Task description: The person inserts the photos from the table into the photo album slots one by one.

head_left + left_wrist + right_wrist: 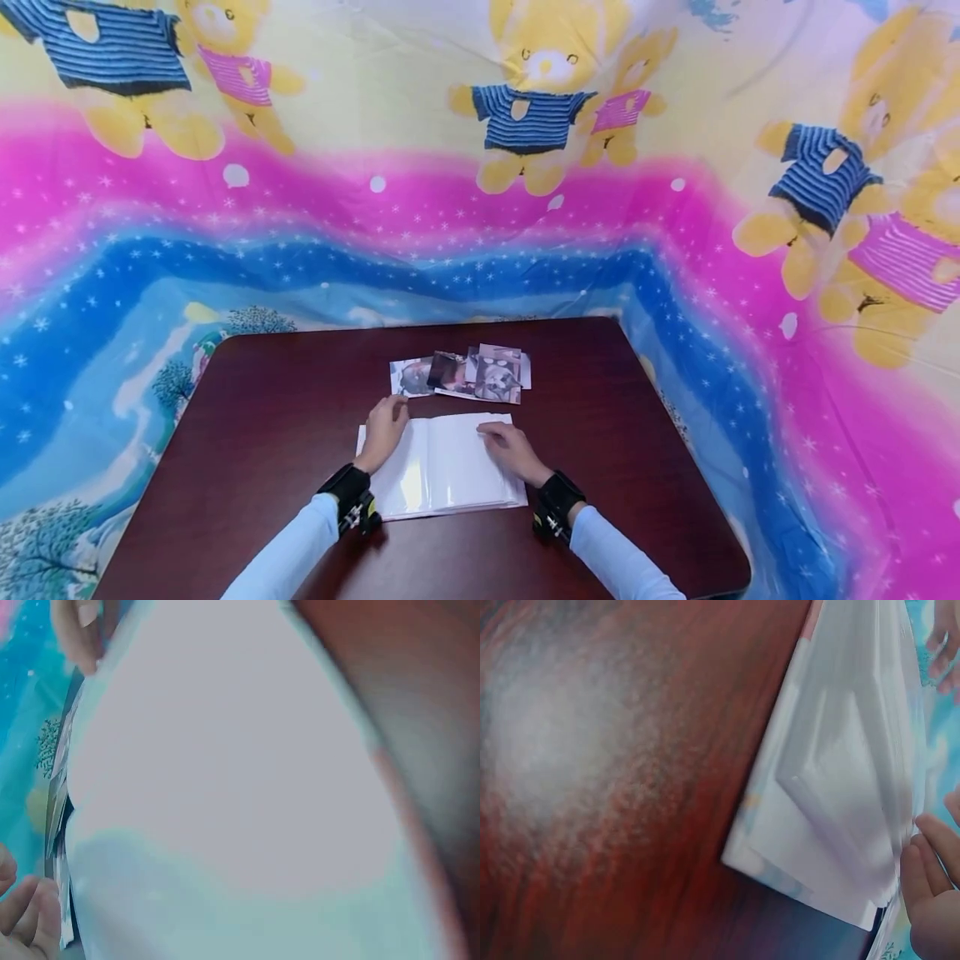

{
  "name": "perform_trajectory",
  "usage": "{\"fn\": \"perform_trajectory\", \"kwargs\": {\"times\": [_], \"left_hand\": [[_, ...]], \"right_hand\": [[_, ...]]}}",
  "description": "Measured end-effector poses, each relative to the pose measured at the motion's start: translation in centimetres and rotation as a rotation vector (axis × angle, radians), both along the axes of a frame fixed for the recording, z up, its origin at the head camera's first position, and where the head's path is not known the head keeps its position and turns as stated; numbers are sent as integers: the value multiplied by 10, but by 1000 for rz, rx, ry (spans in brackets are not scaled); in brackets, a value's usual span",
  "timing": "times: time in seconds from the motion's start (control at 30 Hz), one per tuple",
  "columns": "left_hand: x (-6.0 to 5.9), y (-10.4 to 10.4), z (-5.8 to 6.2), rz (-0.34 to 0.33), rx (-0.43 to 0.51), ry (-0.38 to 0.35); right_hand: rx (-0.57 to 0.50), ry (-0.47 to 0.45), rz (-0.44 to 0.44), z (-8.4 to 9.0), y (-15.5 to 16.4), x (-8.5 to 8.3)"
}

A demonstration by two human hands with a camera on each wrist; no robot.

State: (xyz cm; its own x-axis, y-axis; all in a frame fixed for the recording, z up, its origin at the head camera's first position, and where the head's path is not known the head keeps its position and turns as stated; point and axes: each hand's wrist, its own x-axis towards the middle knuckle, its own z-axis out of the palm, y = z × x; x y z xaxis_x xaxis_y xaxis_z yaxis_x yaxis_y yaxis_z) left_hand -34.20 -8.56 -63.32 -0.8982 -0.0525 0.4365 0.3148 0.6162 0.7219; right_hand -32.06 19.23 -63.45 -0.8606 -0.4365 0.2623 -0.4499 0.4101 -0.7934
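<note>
An album [467, 467] lies spread on the table, its facing pages white and glossy. My left hand [386, 429] is over the upper left part of the left page, fingers loosely bent toward the photos; the left wrist view has its fingertips [41, 919] beside the page edge. Over the right page is my right hand [517, 452], fingers stretched toward the middle. In the right wrist view its fingers [934, 859] are right at the page edge, and several album leaves [847, 772] stand slightly fanned above the cover.
Several loose printed photos [498, 379] overlap in a pile just beyond the album. The dark reddish-brown table [292, 392] has rounded corners. A cloth printed with bears [420, 200] hangs around its back and sides.
</note>
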Motion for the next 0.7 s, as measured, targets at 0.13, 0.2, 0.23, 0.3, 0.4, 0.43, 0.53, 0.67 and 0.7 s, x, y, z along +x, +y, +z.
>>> {"fn": "perform_trajectory", "kwargs": {"times": [0.13,0.2,0.23,0.3,0.4,0.43,0.53,0.67,0.7], "left_hand": [[-26,17,2,10,135,-129],[-37,24,1,31,188,-212],[-43,27,3,50,211,-280],[-52,31,2,81,256,-353],[-64,35,0,107,323,-427],[-66,36,0,104,363,-454],[-74,38,0,92,531,-530],[-80,41,3,127,758,-624],[-82,42,3,139,796,-640]], "right_hand": [[-16,-35,21,10,3,2],[-21,-68,24,22,3,6],[-24,-75,25,27,2,8],[-28,-99,37,39,0,14],[-28,-100,36,36,0,15],[-28,-103,37,35,-1,15],[-31,-111,33,33,0,15],[-51,-105,26,24,0,11],[-53,-98,24,19,1,10]]}}
